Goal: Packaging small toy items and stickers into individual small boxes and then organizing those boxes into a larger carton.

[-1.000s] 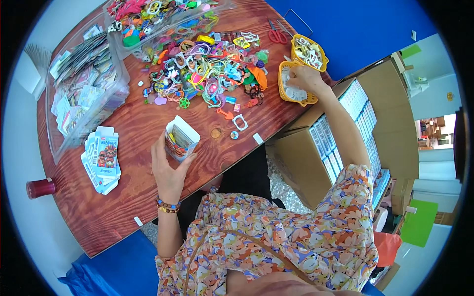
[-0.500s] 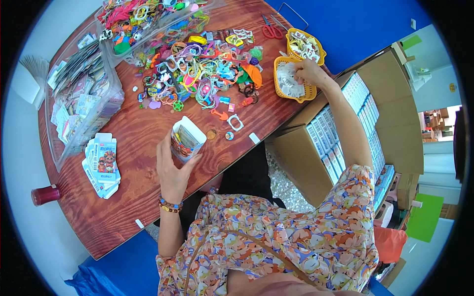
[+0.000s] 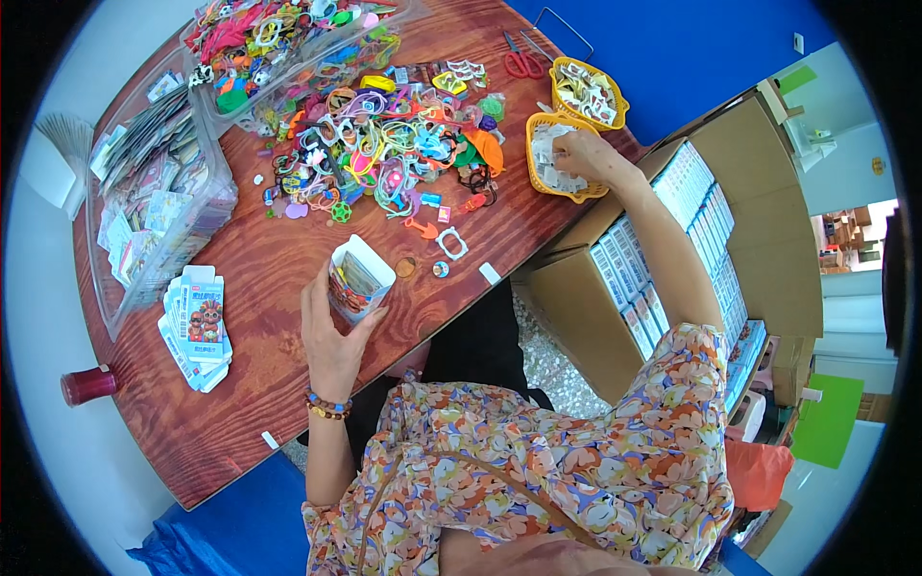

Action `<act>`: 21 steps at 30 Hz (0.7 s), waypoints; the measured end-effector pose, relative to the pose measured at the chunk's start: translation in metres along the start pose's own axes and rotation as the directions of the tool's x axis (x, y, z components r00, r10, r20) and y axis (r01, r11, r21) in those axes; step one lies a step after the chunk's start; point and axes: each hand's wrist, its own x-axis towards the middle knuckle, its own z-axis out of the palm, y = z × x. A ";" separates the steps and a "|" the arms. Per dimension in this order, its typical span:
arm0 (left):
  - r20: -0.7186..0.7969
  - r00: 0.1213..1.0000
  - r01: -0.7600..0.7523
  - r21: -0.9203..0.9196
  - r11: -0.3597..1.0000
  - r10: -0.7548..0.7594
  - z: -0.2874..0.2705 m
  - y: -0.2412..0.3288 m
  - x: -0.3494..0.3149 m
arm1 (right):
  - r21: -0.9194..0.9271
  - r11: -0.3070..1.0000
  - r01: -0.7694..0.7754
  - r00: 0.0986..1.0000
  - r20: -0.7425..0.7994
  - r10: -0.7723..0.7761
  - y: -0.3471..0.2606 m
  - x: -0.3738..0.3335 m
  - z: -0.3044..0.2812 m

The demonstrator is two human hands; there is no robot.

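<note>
My left hand (image 3: 331,338) grips a small open carton (image 3: 353,293) upright over the near part of the wooden table (image 3: 288,384). Inside the carton, cards or flat packets show below its raised white flap. On the right, my right hand (image 3: 588,156) reaches into a yellow basket (image 3: 573,196) of small whitish packets (image 3: 549,144). Its fingers are bent down together among the packets, and whatever is between them is hidden. A stack of flat, unfolded light-blue cartons (image 3: 199,331) lies left of my left hand.
A heap of colourful trinkets (image 3: 384,149) covers the middle of the table. Behind are clear bins of toys (image 3: 288,48) and cards (image 3: 163,206). Another yellow basket (image 3: 586,94) and red scissors (image 3: 521,63) lie far right. A cardboard box (image 3: 586,312) of packed cartons stands beside the table.
My right hand has shifted a little to the left and deeper among the packets in the basket. My left hand keeps the carton in nearly the same place. The whole view has shifted slightly.
</note>
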 end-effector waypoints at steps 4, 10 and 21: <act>0.002 1.000 0.006 -0.004 1.000 -0.006 -0.001 0.001 -0.001 | 0.293 0.946 -0.136 0.983 0.161 0.091 0.014 0.000 -0.003; 0.020 1.000 0.021 0.013 1.000 -0.022 0.001 0.001 -0.001 | 0.462 0.872 -0.165 0.986 0.110 0.128 0.019 -0.004 0.001; -0.001 1.000 -0.028 0.025 0.999 0.028 -0.002 0.002 -0.001 | 0.701 0.663 -0.263 0.964 0.211 0.159 0.022 -0.006 -0.005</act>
